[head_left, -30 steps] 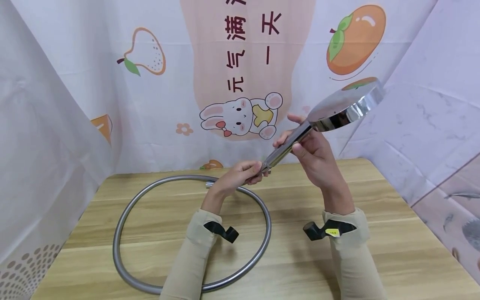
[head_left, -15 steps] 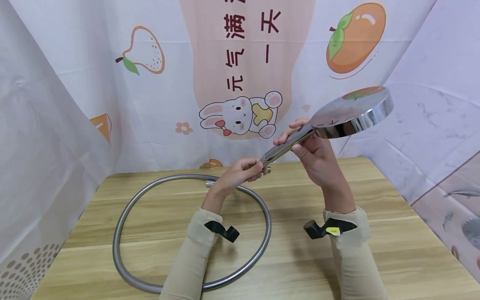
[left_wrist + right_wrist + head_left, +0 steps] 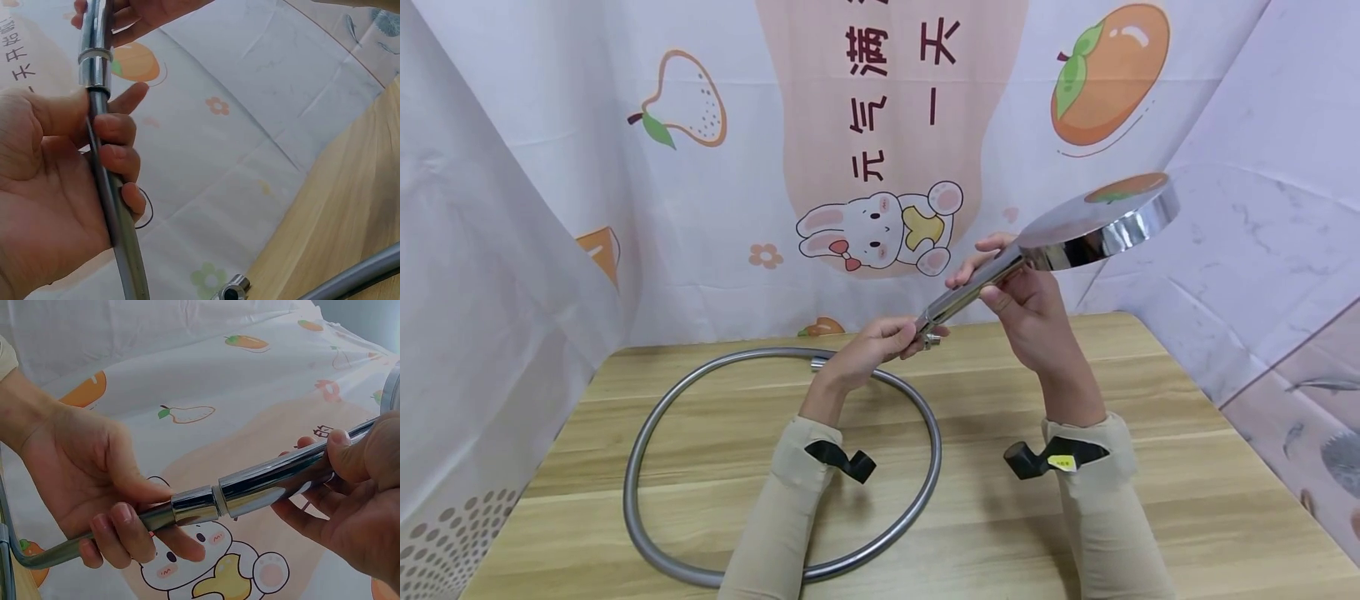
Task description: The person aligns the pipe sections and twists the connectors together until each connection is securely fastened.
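Note:
My right hand (image 3: 1033, 325) grips the handle of a chrome shower head (image 3: 1097, 221), held above the table with its round head up to the right. At the handle's lower end sits the chrome connector (image 3: 195, 505) of a grey metal shower hose (image 3: 632, 467). A thin pale ring shows between connector and handle; whether the threads are engaged cannot be seen. My left hand (image 3: 868, 350) holds the hose just below the connector, thumb on one side and curled fingers on the other. In the left wrist view its index finger (image 3: 130, 99) sticks out past the hose.
The hose lies in a wide loop on the wooden table (image 3: 1150, 500), its other end (image 3: 817, 365) near the back. A small metal fitting (image 3: 931, 340) shows by the table's back edge, partly behind my left fingers. Printed curtain (image 3: 715, 225) hangs behind and at both sides.
The shower head has tipped lower and slightly right, then shifted a little back left. My left fingers have moved a little on the hose, and more of the connector shows.

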Available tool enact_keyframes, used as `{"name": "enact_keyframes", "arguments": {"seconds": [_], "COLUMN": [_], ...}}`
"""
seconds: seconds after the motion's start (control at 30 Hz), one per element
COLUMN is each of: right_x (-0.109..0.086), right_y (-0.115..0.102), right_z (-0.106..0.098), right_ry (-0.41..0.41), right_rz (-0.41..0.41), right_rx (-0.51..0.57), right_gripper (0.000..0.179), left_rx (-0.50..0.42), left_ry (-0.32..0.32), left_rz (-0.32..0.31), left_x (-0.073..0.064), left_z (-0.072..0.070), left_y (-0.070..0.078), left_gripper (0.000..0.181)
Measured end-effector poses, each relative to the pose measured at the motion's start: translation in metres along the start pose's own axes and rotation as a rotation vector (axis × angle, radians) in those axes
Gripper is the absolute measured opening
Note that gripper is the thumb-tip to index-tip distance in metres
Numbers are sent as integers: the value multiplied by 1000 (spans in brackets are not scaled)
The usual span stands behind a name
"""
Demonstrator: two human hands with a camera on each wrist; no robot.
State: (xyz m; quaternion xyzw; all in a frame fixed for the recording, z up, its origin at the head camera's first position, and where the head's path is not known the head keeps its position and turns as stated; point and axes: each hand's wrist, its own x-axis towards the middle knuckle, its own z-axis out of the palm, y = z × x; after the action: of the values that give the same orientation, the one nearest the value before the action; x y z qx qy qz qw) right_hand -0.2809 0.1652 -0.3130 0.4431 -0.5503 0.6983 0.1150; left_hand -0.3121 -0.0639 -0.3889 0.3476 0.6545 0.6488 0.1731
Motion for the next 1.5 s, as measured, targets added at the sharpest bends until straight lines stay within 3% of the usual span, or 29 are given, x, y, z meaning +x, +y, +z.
{"name": "enact_keyframes", "arguments": {"seconds": [0.1, 0.7, 1.13, 1.5], "right_x": [-1, -2, -2, 0], "right_y": [0, -2, -4, -5], "right_z": [0, -5, -3, -1], "right_ry": [3, 25, 12, 26], "right_rz": [-4, -17, -5, -9], "right_rx": [-9, 75, 65, 30], "right_gripper": [36, 37, 37, 36], "left_rx": [3, 14, -34, -6], "left_ry": [-9, 11, 13, 29], "left_rz": [-11, -46, -6, 3], "left_x": [-1, -2, 0, 0], "left_z": [0, 2, 1, -1], "left_y": [1, 4, -1, -2], "left_gripper": [32, 39, 78, 63]}}
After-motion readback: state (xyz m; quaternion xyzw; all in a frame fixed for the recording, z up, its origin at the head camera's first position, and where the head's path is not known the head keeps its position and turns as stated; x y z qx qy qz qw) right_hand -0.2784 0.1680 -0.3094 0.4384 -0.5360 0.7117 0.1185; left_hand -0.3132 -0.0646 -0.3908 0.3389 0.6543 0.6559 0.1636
